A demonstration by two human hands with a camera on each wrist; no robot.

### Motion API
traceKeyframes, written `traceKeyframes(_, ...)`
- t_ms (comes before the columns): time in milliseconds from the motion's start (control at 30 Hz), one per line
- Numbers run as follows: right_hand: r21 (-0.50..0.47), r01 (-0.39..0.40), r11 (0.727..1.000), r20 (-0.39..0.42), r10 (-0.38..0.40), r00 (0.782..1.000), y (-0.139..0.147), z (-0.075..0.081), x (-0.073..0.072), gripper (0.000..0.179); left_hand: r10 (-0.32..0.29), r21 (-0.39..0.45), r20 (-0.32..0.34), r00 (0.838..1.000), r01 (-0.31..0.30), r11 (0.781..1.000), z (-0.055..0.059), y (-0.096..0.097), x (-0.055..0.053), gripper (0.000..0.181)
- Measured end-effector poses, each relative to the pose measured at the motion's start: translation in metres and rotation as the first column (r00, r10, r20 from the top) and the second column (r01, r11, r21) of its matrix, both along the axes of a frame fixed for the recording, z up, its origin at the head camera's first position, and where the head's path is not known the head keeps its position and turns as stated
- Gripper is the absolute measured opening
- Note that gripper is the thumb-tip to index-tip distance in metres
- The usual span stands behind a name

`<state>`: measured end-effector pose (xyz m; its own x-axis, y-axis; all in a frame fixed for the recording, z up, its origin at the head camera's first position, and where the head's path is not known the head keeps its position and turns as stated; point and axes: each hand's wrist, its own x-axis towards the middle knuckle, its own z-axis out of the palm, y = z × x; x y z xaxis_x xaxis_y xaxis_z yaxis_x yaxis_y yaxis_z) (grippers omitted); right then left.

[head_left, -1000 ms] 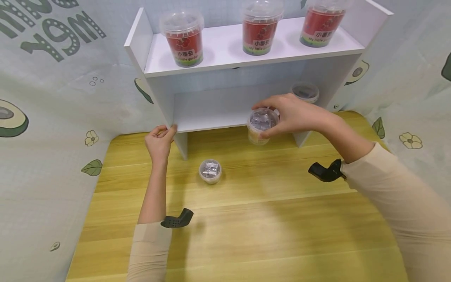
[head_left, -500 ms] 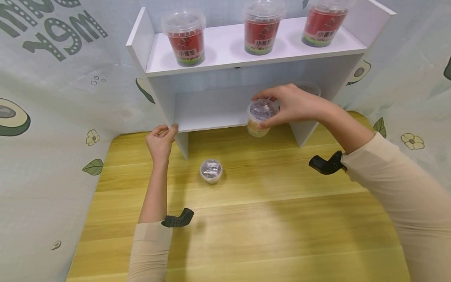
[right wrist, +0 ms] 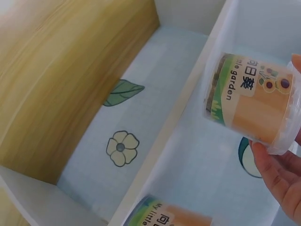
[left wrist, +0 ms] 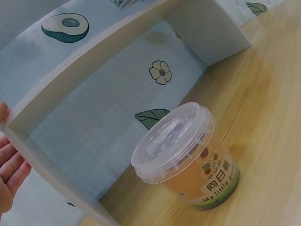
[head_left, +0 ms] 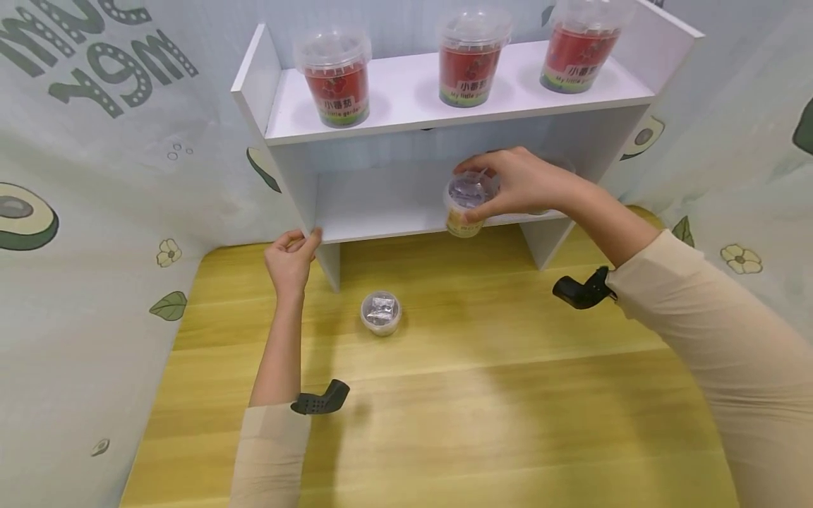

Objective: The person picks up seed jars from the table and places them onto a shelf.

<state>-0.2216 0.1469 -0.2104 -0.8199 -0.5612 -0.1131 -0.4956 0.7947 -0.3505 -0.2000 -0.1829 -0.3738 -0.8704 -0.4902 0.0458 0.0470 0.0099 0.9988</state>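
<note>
My right hand (head_left: 524,182) grips a clear lidded plastic cup (head_left: 466,215) by its rim, fingers and thumb round the lid. In the right wrist view this cup (right wrist: 251,96) shows an orange sunflower label with a green band, close over the middle shelf's front edge. With thumb and curled fingers, my left hand (head_left: 291,262) pinches the left front corner of the white shelf unit (head_left: 375,236). A second sunflower cup (left wrist: 193,160) stands upright on the table under the shelf's left part. A third such cup (right wrist: 164,214) sits on the middle shelf, mostly behind my right hand in the head view.
Three red-labelled cups, left (head_left: 336,88), middle (head_left: 471,67) and right (head_left: 579,56), stand on the top shelf. The yellow wood-grain table (head_left: 444,423) spreads in front of the unit. A patterned cloth (head_left: 95,282) hangs behind and beside it.
My right hand has carried the cup up and back, from in front of the middle shelf to its edge. My left hand keeps its hold on the shelf corner.
</note>
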Motion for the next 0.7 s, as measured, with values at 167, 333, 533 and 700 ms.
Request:
traceKeyframes(167,-0.006,0.032,0.999,0.006,-0.032,0.999,0.002,-0.001,-0.007,0.072,0.012,0.004,0.004,1.000,-0.012,1.000,0.000,0.001,0.001,0.017)
traceKeyframes(333,0.004,0.037,0.999,0.005,-0.037,0.999,0.003,-0.002,-0.017,0.072,0.011,0.001,-0.002,1.000,-0.011,1.000,0.001,0.000,0.001,0.018)
traceKeyframes(533,0.019,0.025,1.000,-0.002,-0.025,1.000,0.000,-0.001,-0.027,0.072,0.011,-0.007,0.002,1.000,-0.011,1.000,0.001,-0.001,0.000,0.021)
traceKeyframes(700,0.016,0.031,0.999,0.037,-0.032,0.999,-0.001,-0.005,-0.032,0.071,0.014,-0.014,0.018,1.000,-0.013,1.000,0.001,0.001,0.001,0.019)
